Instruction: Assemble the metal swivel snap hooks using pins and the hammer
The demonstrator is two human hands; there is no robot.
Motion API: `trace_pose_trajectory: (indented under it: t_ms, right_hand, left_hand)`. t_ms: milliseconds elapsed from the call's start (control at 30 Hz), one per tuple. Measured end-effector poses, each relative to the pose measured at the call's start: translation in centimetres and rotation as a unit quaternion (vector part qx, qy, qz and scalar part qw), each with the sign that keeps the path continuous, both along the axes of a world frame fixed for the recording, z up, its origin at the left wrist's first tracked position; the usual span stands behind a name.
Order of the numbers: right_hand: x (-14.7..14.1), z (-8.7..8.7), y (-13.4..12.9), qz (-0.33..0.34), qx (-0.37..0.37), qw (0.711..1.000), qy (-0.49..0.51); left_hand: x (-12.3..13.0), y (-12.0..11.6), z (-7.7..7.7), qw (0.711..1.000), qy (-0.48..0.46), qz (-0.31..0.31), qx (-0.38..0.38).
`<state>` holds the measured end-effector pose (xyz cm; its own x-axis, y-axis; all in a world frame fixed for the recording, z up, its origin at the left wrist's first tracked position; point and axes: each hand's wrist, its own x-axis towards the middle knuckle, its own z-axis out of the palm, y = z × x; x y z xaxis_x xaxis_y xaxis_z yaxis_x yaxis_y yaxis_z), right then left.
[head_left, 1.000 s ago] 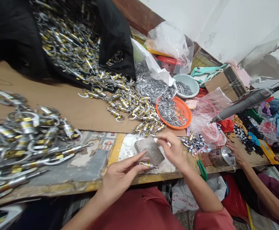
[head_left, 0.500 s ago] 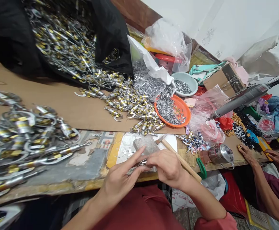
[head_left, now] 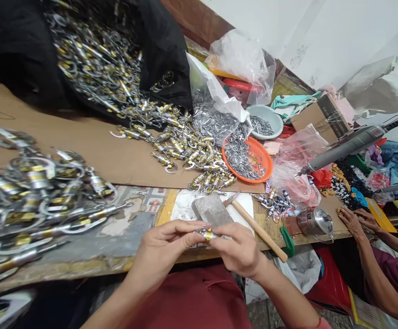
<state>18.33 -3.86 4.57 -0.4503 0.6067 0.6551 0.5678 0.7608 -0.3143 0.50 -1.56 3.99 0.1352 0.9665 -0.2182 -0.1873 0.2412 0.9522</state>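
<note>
A: what's it look like?
B: small shiny silver fitting (head_left: 208, 235) with a yellow band, at the near side of the grey block (head_left: 210, 208). left hand (head_left: 163, 251) and right hand (head_left: 239, 250) both have fingers pinching it.
A: setup?
B: scuffed desk (head_left: 127, 249), hammer (head_left: 259, 232), heaped similar fittings (head_left: 185, 144), white wall (head_left: 343, 36).
A: changes?
B: half a second ago fingers mostly covered it, now the band shows.

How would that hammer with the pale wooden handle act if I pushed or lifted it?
The wooden-handled hammer would probably stay stiff, since its long, straight handle looks solid. It may feel heavier at its grey, metal-looking head. Pushed, it might tip off, because its handle end seems to poke past the worn, yellowish table edge.
</note>
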Motion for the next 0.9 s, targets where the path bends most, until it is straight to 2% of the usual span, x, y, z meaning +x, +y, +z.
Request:
trace_pose_trajectory:
  t_ms: [100,200,367,500,600,733,800,900]
  right_hand:
    - [0.0,-0.2,0.0,0.014,0.077,0.997,-0.019]
    - [0.0,0.3,0.3,0.019,0.105,0.994,-0.039]
    - [0.0,0.9,0.4,0.019,0.098,0.993,-0.054]
    - [-0.2,0.9,0.0,0.015,0.062,0.997,-0.051]
    - [-0.2,0.9,-0.3,0.012,0.018,0.999,-0.037]
    - [-0.3,0.8,-0.6,0.006,-0.028,0.999,-0.019]
    - [-0.5,0.5,-0.7,-0.001,-0.041,0.999,-0.005]
    - [-1.1,-0.1,-0.7,-0.021,-0.088,0.994,0.057]
  left_hand:
    - [-0.3,0.0,0.0,0.997,0.053,-0.008,0.049]
    - [-0.6,-0.1,-0.1,0.987,0.101,-0.019,0.120]
    - [-1.2,0.1,-0.3,0.952,0.144,-0.040,0.268]
    - [-1.5,0.3,-0.4,0.933,0.146,-0.053,0.323]
    - [-1.8,0.6,-0.2,0.937,0.122,-0.082,0.317]
    - [-1.8,0.8,0.2,0.953,0.088,-0.106,0.269]
    - [-1.7,0.6,0.3,0.966,0.079,-0.104,0.224]
    - [-1.2,0.3,0.0,0.989,0.071,-0.075,0.106]
